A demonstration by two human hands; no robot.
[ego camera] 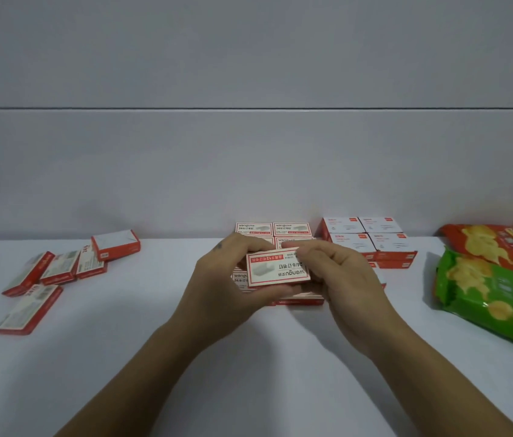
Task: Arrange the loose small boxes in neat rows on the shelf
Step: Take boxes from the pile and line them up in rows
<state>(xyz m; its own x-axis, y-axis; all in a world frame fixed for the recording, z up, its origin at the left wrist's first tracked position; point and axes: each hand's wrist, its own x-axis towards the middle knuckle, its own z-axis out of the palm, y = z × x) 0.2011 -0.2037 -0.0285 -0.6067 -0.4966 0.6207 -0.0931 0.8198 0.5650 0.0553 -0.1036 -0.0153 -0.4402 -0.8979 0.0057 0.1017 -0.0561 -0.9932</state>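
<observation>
The white shelf (264,373) bears loose boxes (59,269) left, neat box rows (293,230) centre (partly hidden), snack bags (494,298) right.

The left hand (217,280), right hand (346,279) and held box (277,270) hide much of the middle boxes (253,229). The green bag (488,291) and orange bag (485,244) run off the right edge. Print on the white boxes (381,227) is too small to read.

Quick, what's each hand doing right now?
Left hand: grips the small box at its left end.
Right hand: grips the same box at its right end.
</observation>
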